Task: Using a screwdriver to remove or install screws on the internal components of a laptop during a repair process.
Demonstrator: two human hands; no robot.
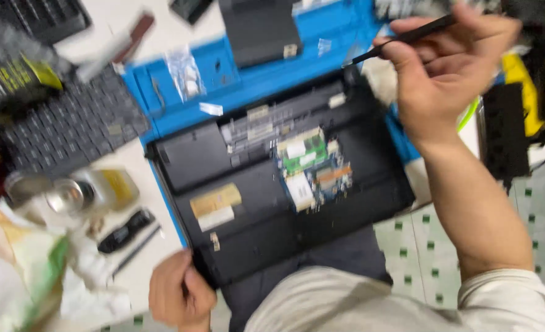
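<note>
Blue work mat (pixel 180 92) under upturned black laptop (pixel 272 190); left hand (pixel 177 292) clamped on its seven-o'clock corner, right hand (pixel 445 67) at one o'clock pinching black tweezers (pixel 401 40).

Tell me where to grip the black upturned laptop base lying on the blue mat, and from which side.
Probably grip the black upturned laptop base by its near-left corner, coming from the near edge, as the left hand does. That corner overhangs the blue mat, leaving an edge to pinch, and it lies clear of the exposed green circuit boards in the open bay. The right hand holds a thin black tool.
</note>
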